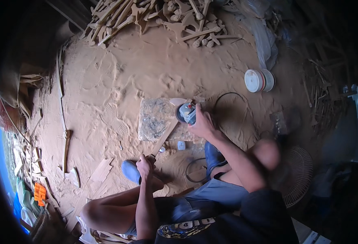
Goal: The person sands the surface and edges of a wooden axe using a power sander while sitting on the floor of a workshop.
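My right hand (203,124) is closed round an angle grinder (187,112), whose disc lies over the far part of a long wooden piece (166,135). Gripped near my left foot, the near end of that piece is in my closed left hand (144,166). The piece slants away to the right across a worn, stained board (154,116) on the ground. A pale wider part shows just beyond the grinder, but the tool hides how it joins the shaft. Two small white objects, one a squarish cap-like thing (181,145), lie by the board's near edge.
Sawdust covers the ground (105,81). A heap of carved wooden pieces (175,24) lies at the far side. A white tub (260,80) rests at the right, and a dark cable (231,93) curves near the board. A round wire fan guard (298,175) stands beside my right knee.
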A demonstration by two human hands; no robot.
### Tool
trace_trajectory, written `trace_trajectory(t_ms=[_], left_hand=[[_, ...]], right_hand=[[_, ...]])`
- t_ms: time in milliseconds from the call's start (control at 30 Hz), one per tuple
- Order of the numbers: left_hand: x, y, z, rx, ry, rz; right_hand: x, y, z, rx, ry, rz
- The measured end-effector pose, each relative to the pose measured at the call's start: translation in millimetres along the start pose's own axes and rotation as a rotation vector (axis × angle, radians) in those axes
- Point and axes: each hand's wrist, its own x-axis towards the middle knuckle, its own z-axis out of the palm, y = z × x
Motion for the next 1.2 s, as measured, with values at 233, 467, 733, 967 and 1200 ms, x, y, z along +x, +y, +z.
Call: trace_trajectory(t_ms=[233, 467, 733, 967, 1200], left_hand=[[12, -7, -2, 0.058, 0.048, 0.011], [21, -12, -10, 0.013, 0.018, -0.008], [9, 8, 3, 0.085, -0.377, -0.208], [-6, 4, 97, 0.684, -0.182, 0.644], [-101, 0, 129, 0.04, -0.684, -0.183]], right_hand=[[48, 5, -44, 0.11, 0.066, 0.165], [56, 12, -11, 0.144, 0.071, 0.015], [47, 63, -48, 0.321, 0.332, 0.229], [-23, 17, -152, 0.513, 0.388, 0.148], [-81, 54, -174, 0.375, 0.6, 0.208]])
